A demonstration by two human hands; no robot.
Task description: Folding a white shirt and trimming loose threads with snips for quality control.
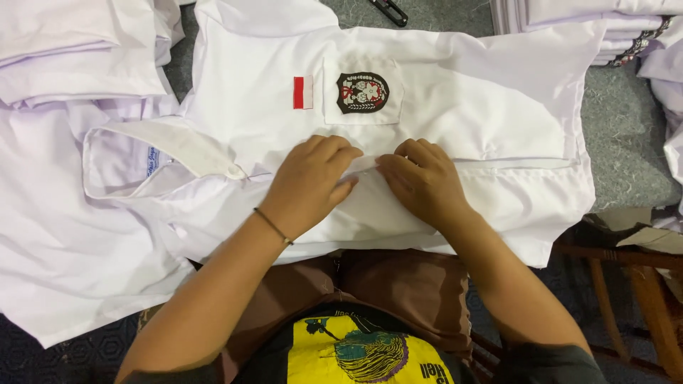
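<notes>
A white shirt (455, 107) is spread flat on a grey surface (619, 142) across the middle of the frame, directly beyond the two hands and touching both. Its long axis runs left to right: the collar (171, 146) points to the left of the frame and the hem lies to the right. A chest pocket with a dark badge (363, 92) and a small red-and-white patch (303, 92) are seen just above the hands. The left hand (309, 185) and the right hand (423, 181) are set close together at the centre, fingertips nearly meeting, and a fold of the shirt's front edge is pinched between curled fingers by each; neither hand is nearer, since both rest on the same strip of cloth, which also runs left to right. A thin band is worn on the left wrist. Stacks of folded white shirts (78, 57) are piled at the upper left, and more (597, 21) at the upper right. A wooden chair frame (626, 284) is seen at the lower right.
</notes>
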